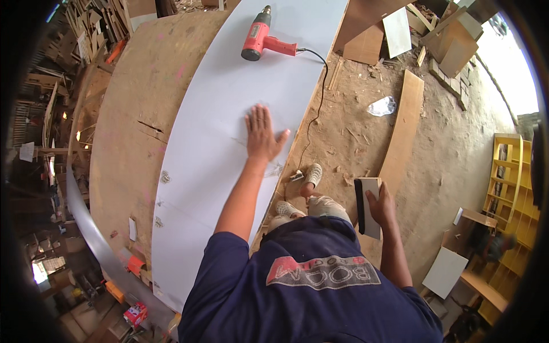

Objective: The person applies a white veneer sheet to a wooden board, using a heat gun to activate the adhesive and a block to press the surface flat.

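My left hand (265, 135) lies flat with fingers spread on a long pale bluish-white sheet (209, 123). My right hand (385, 207) hangs at my right side, off the sheet. It is closed round a flat rectangular block (370, 224) with pale faces and a black strip along its left edge. Farther up the sheet rests a red and black heat gun (258, 38) on its side, with its handle toward the right. A few dull smudges mark the sheet beside my left forearm and along its left edge.
Beneath the sheet is a broad wooden board (128, 114), gashed in one spot. The heat gun's black cord (318, 117) drops over the right edge to the dirt floor. A curved plank (403, 128), a plastic bag (382, 106) and a yellow shelf frame (514, 177) are at the right.
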Available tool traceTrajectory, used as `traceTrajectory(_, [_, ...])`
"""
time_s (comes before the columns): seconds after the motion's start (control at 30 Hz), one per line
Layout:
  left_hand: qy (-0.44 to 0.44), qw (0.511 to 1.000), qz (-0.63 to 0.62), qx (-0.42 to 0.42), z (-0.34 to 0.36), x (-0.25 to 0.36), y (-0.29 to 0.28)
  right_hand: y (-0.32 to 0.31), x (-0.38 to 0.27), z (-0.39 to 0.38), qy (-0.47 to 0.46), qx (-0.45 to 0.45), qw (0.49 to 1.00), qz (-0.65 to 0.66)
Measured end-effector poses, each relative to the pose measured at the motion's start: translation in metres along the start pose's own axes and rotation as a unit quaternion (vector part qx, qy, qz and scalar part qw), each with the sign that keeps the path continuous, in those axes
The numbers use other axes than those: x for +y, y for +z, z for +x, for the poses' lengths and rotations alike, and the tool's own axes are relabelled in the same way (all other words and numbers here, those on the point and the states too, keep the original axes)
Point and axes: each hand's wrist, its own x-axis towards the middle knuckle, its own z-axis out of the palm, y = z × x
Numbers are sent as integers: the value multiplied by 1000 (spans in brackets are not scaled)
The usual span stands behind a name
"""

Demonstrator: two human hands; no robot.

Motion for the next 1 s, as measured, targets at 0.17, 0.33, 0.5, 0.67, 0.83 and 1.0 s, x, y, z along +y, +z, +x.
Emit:
traceTrajectory(0.17, [97, 991, -69, -66, -35, 63, -28, 2, 11, 54, -22, -20, 998, 53])
traceTrajectory(0.33, [72, 964, -248, -63, -84, 61, -58, -2, -5, 94, -30, -23, 997, 74])
traceTrajectory(0.5, [-30, 985, -164, 50, -100, 29, -57, -10, -40, 138, -66, -86, 991, 80])
traceTrajectory(0.67, [-89, 981, -120, 120, -97, 7, -62, -13, -68, 169, -104, -74, 986, 108])
traceTrajectory(0.83, [-112, 977, -115, 142, -103, -4, -62, -9, -70, 181, -133, -61, 982, 116])
traceTrajectory(1.0, [-146, 970, -115, 160, -121, -6, -62, -8, -57, 176, -106, -86, 987, 85])
